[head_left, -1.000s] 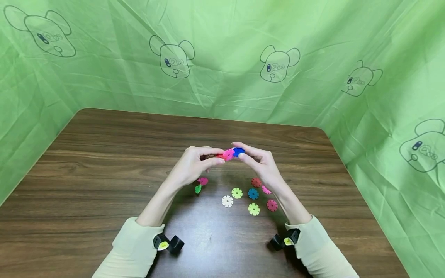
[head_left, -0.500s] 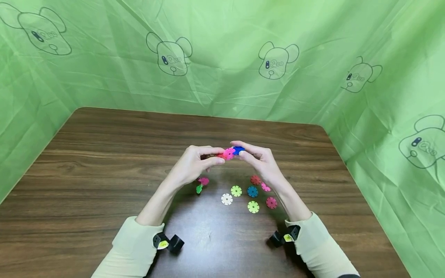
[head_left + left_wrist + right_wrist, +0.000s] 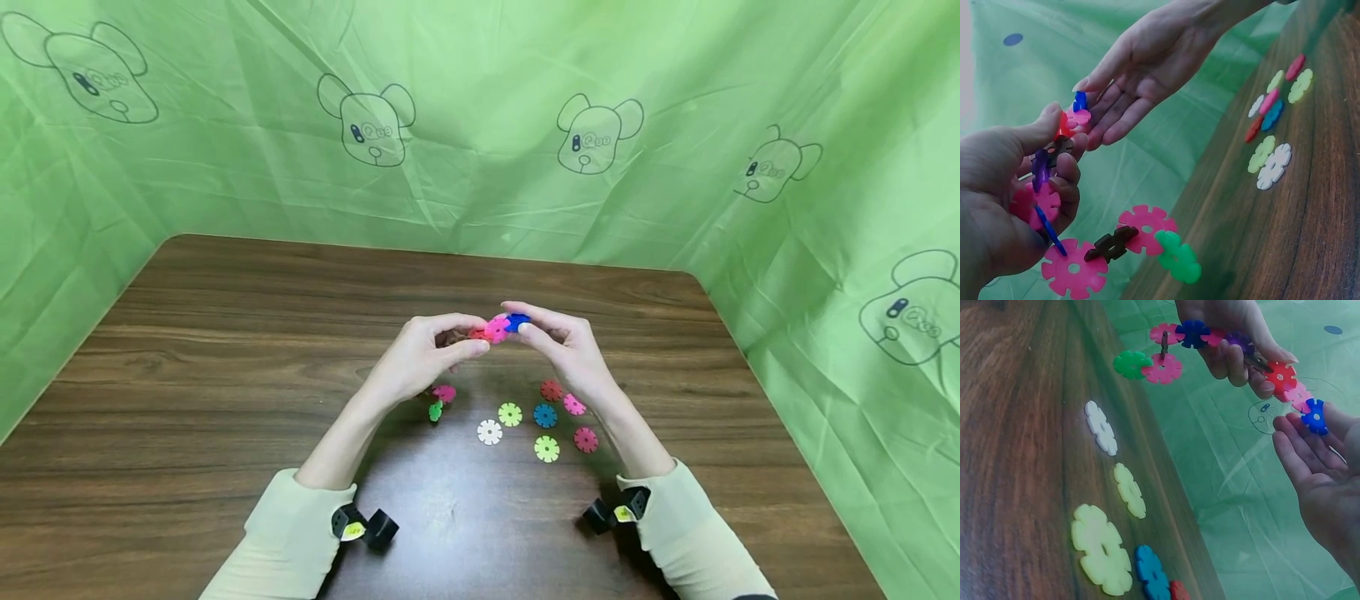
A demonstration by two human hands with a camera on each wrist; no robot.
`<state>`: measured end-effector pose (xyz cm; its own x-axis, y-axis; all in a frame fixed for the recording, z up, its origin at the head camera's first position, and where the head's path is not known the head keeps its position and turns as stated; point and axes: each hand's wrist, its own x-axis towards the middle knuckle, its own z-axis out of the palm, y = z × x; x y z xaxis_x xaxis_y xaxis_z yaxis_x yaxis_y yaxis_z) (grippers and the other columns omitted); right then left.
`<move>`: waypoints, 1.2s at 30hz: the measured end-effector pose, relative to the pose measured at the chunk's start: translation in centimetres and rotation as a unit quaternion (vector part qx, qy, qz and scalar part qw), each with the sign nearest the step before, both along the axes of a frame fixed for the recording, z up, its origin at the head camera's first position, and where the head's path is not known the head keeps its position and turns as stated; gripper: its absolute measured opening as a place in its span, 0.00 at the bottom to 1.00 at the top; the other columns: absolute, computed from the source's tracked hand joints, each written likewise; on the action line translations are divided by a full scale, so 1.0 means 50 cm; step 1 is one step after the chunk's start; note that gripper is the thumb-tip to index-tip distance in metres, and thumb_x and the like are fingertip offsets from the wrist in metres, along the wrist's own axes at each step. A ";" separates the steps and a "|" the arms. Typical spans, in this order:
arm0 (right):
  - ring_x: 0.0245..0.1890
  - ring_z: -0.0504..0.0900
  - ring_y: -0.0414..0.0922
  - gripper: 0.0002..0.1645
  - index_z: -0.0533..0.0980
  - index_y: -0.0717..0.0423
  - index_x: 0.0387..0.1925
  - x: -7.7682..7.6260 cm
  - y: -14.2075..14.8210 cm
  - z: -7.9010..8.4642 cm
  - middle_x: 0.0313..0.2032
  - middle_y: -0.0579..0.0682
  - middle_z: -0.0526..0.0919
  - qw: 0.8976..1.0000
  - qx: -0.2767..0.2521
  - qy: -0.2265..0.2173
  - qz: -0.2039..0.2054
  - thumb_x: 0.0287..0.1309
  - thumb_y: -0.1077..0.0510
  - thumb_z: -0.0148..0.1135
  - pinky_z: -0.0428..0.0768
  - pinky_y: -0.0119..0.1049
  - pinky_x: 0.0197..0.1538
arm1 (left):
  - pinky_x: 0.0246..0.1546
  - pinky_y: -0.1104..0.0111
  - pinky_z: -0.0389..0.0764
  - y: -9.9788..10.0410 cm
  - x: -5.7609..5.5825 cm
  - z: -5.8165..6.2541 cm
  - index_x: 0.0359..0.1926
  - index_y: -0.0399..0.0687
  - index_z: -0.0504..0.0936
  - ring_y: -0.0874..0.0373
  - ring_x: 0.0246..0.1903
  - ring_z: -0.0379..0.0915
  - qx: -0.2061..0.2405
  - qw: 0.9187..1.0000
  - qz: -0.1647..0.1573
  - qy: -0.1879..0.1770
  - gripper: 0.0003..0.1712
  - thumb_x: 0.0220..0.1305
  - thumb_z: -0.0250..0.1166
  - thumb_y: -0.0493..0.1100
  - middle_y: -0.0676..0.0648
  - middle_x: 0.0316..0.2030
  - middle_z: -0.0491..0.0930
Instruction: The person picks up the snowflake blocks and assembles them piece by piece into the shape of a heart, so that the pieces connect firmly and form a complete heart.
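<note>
Between my hands runs a chain of interlocking snowflake discs. In the head view my left hand (image 3: 412, 354) grips its middle, thumb and fingers at the red disc (image 3: 1282, 379). A pink disc (image 3: 1298, 398) joins the red one to a blue disc (image 3: 1315, 419) at the chain's right end. My right hand (image 3: 570, 350) pinches that blue disc by thumb and fingers. Purple (image 3: 1040, 169) and brown discs pass through my left hand, partly hidden by its fingers. Below it, the loose end hangs with pink discs (image 3: 1074, 269) and a green disc (image 3: 1177, 257) at the tip.
Loose snowflake discs lie flat on the wooden table (image 3: 225, 375) nearer the body: a white disc (image 3: 490, 432), two yellow-green discs (image 3: 547, 449), a teal-blue disc (image 3: 545, 416), a red disc (image 3: 551, 390) and pink ones (image 3: 587, 440). A green curtain (image 3: 480, 200) surrounds the table.
Both hands have shifted slightly to the right, still on the chain. The blue disc sits a little higher, and the hanging pink and green end has swung a little to the right.
</note>
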<state>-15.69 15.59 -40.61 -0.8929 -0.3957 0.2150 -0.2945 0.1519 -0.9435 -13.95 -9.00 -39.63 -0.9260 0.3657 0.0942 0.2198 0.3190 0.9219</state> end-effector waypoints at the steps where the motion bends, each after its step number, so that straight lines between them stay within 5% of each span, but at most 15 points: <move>1: 0.56 0.86 0.39 0.22 0.78 0.51 0.65 0.000 0.001 0.001 0.61 0.55 0.84 1.000 0.004 0.001 -0.005 0.75 0.53 0.58 0.82 0.34 0.62 | 0.22 0.70 0.67 0.000 0.001 0.001 0.54 0.56 0.87 0.55 0.22 0.70 0.000 1.000 0.001 0.000 0.16 0.68 0.70 0.52 0.49 0.23 0.76; 16: 0.53 0.88 0.55 0.24 0.75 0.52 0.69 -0.014 0.033 0.005 0.58 0.57 0.85 1.000 -0.007 0.008 0.014 0.74 0.57 0.59 0.84 0.44 0.60 | 0.23 0.70 0.70 -0.006 0.000 0.002 0.58 0.56 0.85 0.56 0.24 0.76 0.015 1.000 0.004 -0.008 0.19 0.69 0.69 0.53 0.47 0.28 0.82; 20: 0.54 0.88 0.51 0.22 0.79 0.56 0.63 -0.031 0.062 0.004 0.55 0.63 0.86 0.999 0.045 0.007 0.020 0.70 0.58 0.64 0.85 0.38 0.57 | 0.26 0.70 0.73 -0.011 -0.001 0.003 0.57 0.59 0.86 0.55 0.25 0.78 0.021 1.000 0.012 -0.016 0.18 0.69 0.68 0.54 0.52 0.33 0.85; 26: 0.54 0.87 0.45 0.23 0.81 0.56 0.60 -0.050 0.113 0.004 0.54 0.57 0.88 0.990 0.140 -0.011 0.021 0.66 0.56 0.70 0.85 0.33 0.54 | 0.27 0.70 0.72 -0.012 -0.001 0.005 0.56 0.60 0.86 0.54 0.26 0.78 0.019 0.999 0.020 -0.021 0.17 0.69 0.68 0.55 0.51 0.34 0.85; 36: 0.56 0.83 0.62 0.28 0.80 0.59 0.60 -0.070 0.156 -0.020 0.54 0.62 0.86 0.966 0.230 -0.048 0.109 0.57 0.60 0.76 0.84 0.41 0.59 | 0.28 0.69 0.73 -0.013 0.000 0.010 0.57 0.59 0.85 0.54 0.27 0.78 0.020 0.999 0.022 -0.025 0.18 0.69 0.68 0.55 0.50 0.34 0.84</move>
<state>-19.17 23.40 -41.61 -0.7841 -0.6109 -0.1091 -0.2810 0.5062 -0.8153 -13.93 -9.64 -39.11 -0.9451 0.3211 0.0606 0.1588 0.2893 0.9440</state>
